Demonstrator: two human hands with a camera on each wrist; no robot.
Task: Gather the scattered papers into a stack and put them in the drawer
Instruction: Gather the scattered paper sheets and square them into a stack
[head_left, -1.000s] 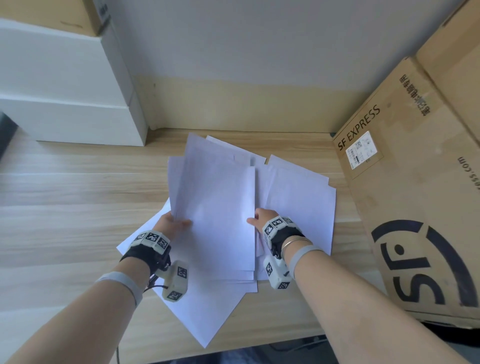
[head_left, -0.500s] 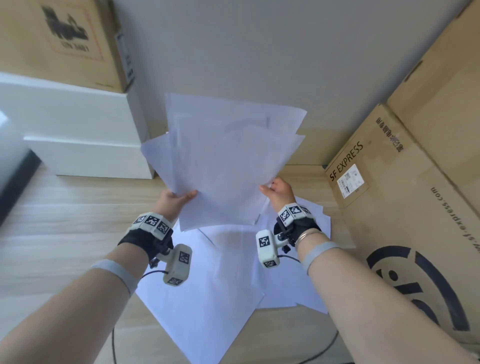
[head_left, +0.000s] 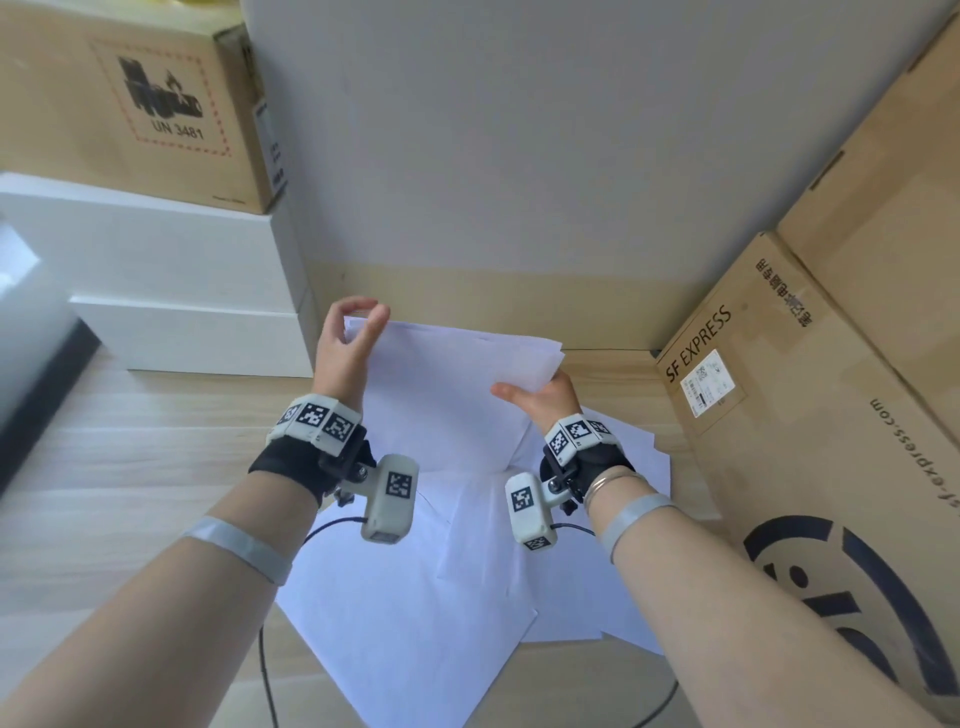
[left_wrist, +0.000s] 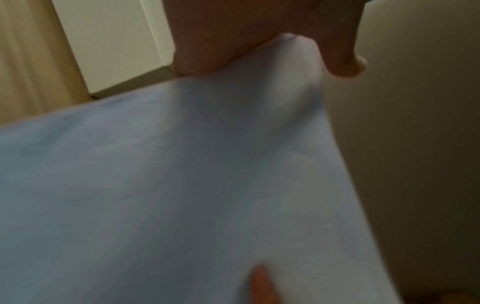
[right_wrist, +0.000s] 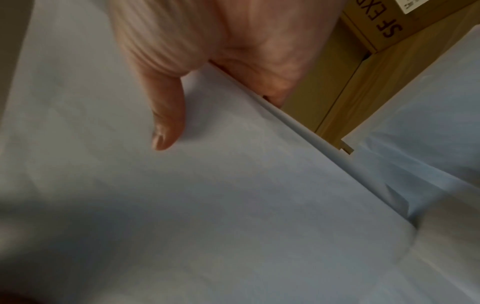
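Observation:
A stack of white papers (head_left: 441, 384) stands upright above the wooden table (head_left: 130, 467), held between both hands. My left hand (head_left: 358, 325) curls thumb and fingers round the stack's top left corner; the left wrist view shows that hand (left_wrist: 259, 41) on the corner of the sheets (left_wrist: 182, 185). My right hand (head_left: 535, 395) grips the right edge. In the right wrist view its thumb (right_wrist: 166, 115) lies on the front of the sheets (right_wrist: 207, 205), with the fingers behind. More loose sheets (head_left: 415, 597) lie spread on the table below. A white drawer unit (head_left: 197, 332) sits at the back left, its fronts closed.
A cardboard box marked UN 3481 (head_left: 130, 104) sits on top of the drawer unit. Large SF Express cardboard boxes (head_left: 805, 415) line the right side of the table. A grey wall (head_left: 519, 156) closes the back. A thin black cable (head_left: 265, 665) hangs near the front edge.
The sheets held up fanned half a second ago are now squared into a lower, tidier stack. My left hand has slid from the lower left edge up to the top left corner.

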